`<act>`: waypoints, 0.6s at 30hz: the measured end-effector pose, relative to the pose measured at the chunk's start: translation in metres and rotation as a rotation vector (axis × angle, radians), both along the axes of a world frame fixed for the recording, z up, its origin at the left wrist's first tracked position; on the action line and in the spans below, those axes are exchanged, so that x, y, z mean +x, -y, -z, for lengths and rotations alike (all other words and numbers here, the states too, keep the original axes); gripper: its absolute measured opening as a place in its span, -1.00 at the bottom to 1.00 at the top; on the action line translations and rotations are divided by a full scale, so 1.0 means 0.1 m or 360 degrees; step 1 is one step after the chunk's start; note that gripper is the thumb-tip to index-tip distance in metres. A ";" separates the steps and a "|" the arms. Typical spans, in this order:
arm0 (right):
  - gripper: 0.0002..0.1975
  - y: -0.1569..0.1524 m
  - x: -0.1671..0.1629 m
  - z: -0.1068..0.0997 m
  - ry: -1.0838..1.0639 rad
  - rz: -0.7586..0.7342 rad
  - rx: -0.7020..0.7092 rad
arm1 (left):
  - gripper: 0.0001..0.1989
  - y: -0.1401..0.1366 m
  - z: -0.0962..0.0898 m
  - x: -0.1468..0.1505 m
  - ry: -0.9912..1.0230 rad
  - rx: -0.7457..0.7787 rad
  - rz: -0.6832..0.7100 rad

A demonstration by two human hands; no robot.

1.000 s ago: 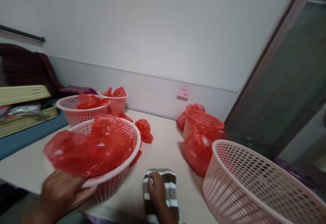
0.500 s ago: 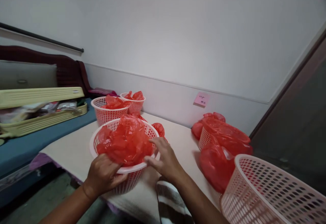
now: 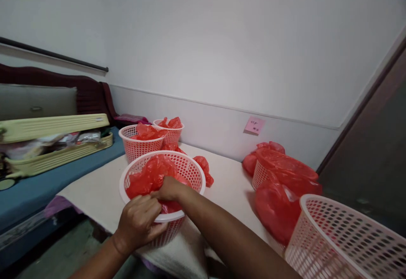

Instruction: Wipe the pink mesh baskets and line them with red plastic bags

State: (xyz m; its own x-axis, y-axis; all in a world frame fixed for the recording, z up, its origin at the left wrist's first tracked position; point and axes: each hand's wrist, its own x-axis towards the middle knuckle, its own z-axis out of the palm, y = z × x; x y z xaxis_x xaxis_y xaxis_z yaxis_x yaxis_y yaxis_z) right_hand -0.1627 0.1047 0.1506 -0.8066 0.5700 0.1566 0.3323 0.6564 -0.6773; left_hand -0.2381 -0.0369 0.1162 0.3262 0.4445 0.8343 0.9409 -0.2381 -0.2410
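Note:
A pink-white perforated plastic basket [image 3: 199, 177] stands at the front of the table, with a crumpled red plastic bag [image 3: 149, 173] inside it. My left hand [image 3: 139, 220] is closed over the basket's near rim, thumb along the outside wall. Reaching in over the right side, my right hand [image 3: 169, 188] presses into the bag close to my left knuckles. Its fingers look curled on the red plastic, though their tips are hidden.
Two more baskets with red bags, a nearer one [image 3: 142, 146] and a farther one [image 3: 173, 135], stand behind. A loose red bag [image 3: 204, 171] lies on the table [image 3: 228, 194]. At right are a bag-covered basket [image 3: 261, 175] and a large basket [image 3: 317, 232]. An open yellow suitcase [image 3: 60, 154] rests left.
My right hand has moved left from the basket's right rim into the bag. The bag sits lower in the basket. My left hand stays on the near rim.

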 end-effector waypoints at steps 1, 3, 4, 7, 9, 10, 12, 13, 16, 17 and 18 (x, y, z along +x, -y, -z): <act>-0.84 0.00 -0.02 0.01 0.0011 -0.0034 -0.0071 | -0.80 0.00 0.01 0.00 0.0001 0.0003 0.0001; -0.83 0.00 -0.03 0.00 -0.0016 -0.0050 -0.0263 | -0.80 0.00 0.01 -0.01 0.0001 0.0006 0.0003; -0.82 0.01 -0.02 -0.03 -0.0078 -0.0033 -0.0358 | -0.80 -0.01 0.01 0.00 0.0001 0.0007 0.0004; -0.85 0.01 0.06 -0.11 -0.0395 0.0095 -0.0669 | -0.80 0.00 -0.01 0.00 -0.0006 0.0011 0.0007; -0.87 0.00 0.13 -0.19 -0.0653 0.0210 -0.0896 | -0.79 0.01 -0.01 -0.01 -0.0013 -0.0002 0.0001; -0.88 -0.02 0.16 -0.25 -0.0784 0.0262 -0.1003 | -0.78 0.01 -0.01 -0.01 -0.0017 -0.0011 -0.0004; -0.87 -0.09 0.23 -0.41 -0.1056 0.0345 -0.1171 | -0.76 0.01 -0.01 -0.01 -0.0018 -0.0024 -0.0015; -0.87 -0.14 0.27 -0.51 -0.1198 0.0376 -0.1227 | -0.75 0.00 0.00 -0.02 -0.0016 -0.0023 -0.0021; -0.85 -0.33 0.42 -0.90 -0.1613 0.0428 -0.1292 | -0.76 -0.02 0.00 -0.02 -0.0015 -0.0013 -0.0023; -0.86 -0.40 0.48 -1.05 -0.1739 0.0429 -0.1283 | -0.77 -0.02 0.00 -0.02 -0.0019 -0.0013 -0.0019; -0.86 -0.46 0.56 -1.20 -0.1867 0.0436 -0.1257 | -0.78 -0.03 0.01 -0.03 -0.0022 -0.0013 -0.0014</act>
